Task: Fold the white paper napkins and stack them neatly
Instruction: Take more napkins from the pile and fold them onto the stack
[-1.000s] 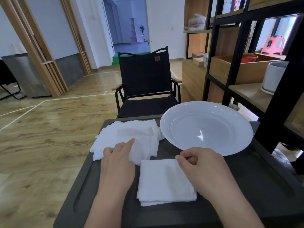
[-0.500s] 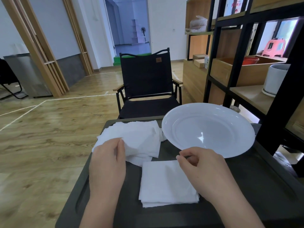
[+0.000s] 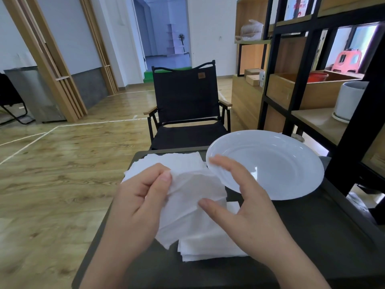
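Head view: left hand (image 3: 137, 207) pinches a thin white paper napkin (image 3: 193, 203) aloft; right hand (image 3: 248, 213), fingers spread, touches its edge.

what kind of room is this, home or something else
Probably a studio or office space, not a home: white lines taped on the wood floor, open storage shelving, and a folding camp chair at a small dark table.

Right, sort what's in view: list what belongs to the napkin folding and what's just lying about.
Job:
left hand, pinching the lifted napkin
right hand, reaching for it
loose pile
folded stack

Lying about:
white plate
black chair
shelves
white pot
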Motion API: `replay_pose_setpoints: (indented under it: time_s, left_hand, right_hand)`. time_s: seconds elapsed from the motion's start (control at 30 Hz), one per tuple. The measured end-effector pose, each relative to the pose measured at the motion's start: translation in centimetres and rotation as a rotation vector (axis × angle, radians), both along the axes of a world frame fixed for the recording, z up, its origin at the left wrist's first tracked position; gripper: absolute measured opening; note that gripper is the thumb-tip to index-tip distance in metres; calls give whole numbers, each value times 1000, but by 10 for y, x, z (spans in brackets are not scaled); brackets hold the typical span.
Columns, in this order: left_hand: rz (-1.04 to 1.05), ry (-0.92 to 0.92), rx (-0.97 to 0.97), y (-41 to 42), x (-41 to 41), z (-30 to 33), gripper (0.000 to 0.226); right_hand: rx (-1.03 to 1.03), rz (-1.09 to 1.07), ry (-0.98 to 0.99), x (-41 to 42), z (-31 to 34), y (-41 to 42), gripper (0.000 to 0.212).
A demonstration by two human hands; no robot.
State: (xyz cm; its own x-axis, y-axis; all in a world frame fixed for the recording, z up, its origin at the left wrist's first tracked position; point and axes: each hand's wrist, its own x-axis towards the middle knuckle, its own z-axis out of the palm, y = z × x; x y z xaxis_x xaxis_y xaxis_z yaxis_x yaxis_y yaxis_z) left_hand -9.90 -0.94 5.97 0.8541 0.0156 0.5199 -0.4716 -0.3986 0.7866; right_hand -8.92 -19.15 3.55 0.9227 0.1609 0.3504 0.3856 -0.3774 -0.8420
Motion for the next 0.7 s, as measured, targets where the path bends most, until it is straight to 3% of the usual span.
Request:
replay_pose_setpoints:
  time_s: [0.07, 0.1, 0.23, 0.37, 0.53, 0.7]
  left_hand:
    - [3, 190, -207, -5, 3, 0, 47]
    - [10, 302, -298, -7, 6, -2, 43]
    - [3, 578, -375, -4, 18, -17, 43]
    - [-57, 563, -326, -2, 16, -17, 33]
    - [-131, 383, -317, -8, 11, -9, 33]
    - [45, 245, -245, -11, 14, -13, 27]
  right_hand:
    - [105, 99, 154, -1, 4, -2, 22]
    - [165, 144, 222, -3, 7, -1, 14]
    - [341, -19, 305, 0, 7, -1, 30]
    - [398, -240, 257, 6, 4, -1, 50]
    - [372, -190, 139, 4, 3, -7, 54]
    - [345, -90, 84, 3, 6, -8, 57]
